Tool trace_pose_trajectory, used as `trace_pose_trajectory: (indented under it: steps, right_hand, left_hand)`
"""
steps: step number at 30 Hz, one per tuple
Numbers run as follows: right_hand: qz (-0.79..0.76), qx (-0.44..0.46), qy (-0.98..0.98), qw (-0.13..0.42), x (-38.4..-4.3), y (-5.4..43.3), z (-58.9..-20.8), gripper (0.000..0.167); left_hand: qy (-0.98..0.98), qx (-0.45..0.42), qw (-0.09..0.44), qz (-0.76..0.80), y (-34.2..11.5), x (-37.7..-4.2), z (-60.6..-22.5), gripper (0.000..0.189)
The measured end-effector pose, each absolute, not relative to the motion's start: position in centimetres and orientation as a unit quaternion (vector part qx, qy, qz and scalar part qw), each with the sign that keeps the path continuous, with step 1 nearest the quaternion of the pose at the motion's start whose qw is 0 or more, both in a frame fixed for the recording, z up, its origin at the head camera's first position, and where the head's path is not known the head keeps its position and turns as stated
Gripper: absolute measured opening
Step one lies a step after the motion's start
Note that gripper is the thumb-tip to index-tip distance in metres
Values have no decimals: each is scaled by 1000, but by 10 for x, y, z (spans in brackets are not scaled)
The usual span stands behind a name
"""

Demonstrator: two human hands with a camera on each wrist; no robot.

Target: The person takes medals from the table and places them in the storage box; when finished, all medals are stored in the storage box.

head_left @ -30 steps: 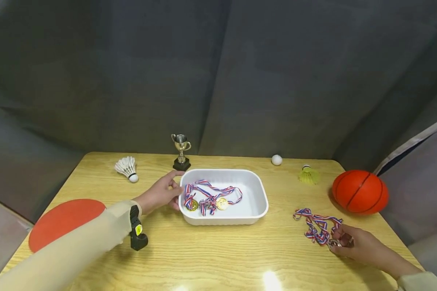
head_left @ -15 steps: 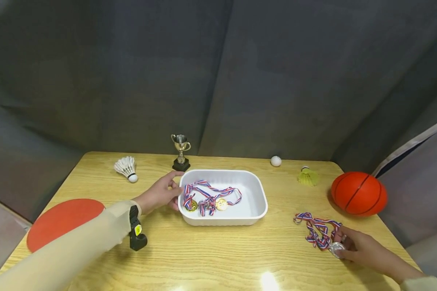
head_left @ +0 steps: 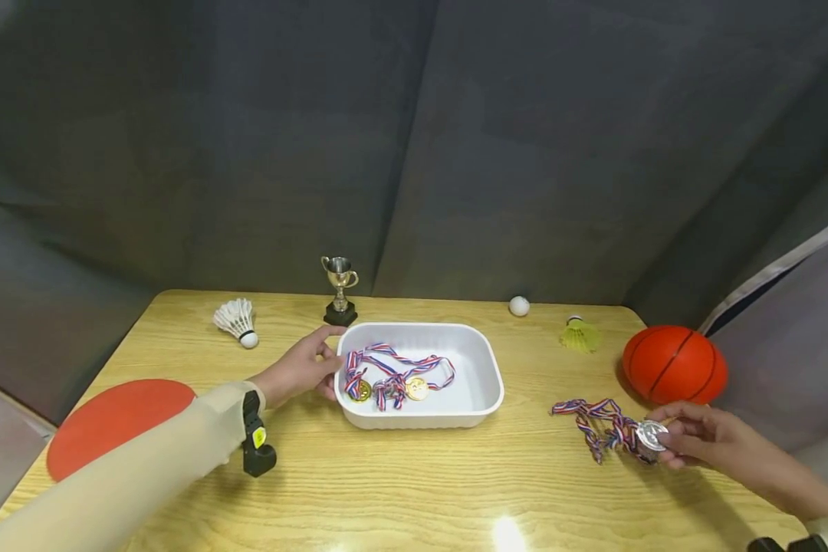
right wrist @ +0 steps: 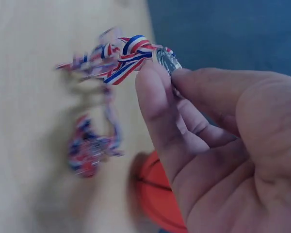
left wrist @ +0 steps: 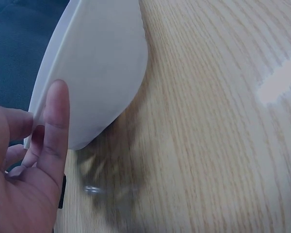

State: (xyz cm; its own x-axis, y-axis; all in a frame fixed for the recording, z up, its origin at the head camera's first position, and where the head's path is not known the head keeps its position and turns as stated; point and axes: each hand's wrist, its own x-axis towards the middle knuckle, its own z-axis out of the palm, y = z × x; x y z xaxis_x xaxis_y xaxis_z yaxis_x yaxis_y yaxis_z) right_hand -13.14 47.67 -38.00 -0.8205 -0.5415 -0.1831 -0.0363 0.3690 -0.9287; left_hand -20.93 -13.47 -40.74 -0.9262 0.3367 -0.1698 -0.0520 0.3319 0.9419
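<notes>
Fingers (right wrist: pixel 153 102) of the right hand (head_left: pixel 721 448) pinch a silver medal (head_left: pixel 652 435) between thumb and fingertips, its face showing in the head view. Half a second ago the medal sat lower and nearer the person; now it is up by the red ball (head_left: pixel 675 364), seemingly lifted off the bench (head_left: pixel 448 483). Its striped ribbon (right wrist: pixel 136 44) has shifted with it, trailing toward the tray side. A second ribbon clump (right wrist: pixel 87 155) shows below in the right wrist view, too blurred to tell whether it hangs or lies on the bench.

As I judge it, the change means the medal is picked up and under control, though well apart from the white tray (head_left: pixel 421 421). Left-hand fingers hold the tray's left end, gripping its rim from both sides; that hand (head_left: pixel 300 372) has not moved noticeably. Inside the tray, a bright gold medal (head_left: pixel 417 389) and a darker gold one (head_left: pixel 362 391) stay as they were.
</notes>
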Motion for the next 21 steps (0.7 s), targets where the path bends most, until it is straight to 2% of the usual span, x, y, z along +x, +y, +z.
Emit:
trace_pose_trajectory:
  steps: [6, 14, 18, 21]
  right_hand:
    - [-519, -162, 819, 184, -137, 479, -343, 44]
    - [-477, -86, 869, 96, -144, 469, -302, 32]
    - [-505, -110, 853, 77, -151, 460, -285, 33]
    - [-552, -146, 817, 84, -157, 452, -272, 36]
  left_hand:
    - [799, 84, 170, 571, -135, -209, -407, 62]
    - [798, 87, 171, 572, -135, -208, -405, 61]
    - [799, 90, 172, 569, -135, -207, -404, 61]
    - [799, 88, 174, 569, -134, -207, -404, 61]
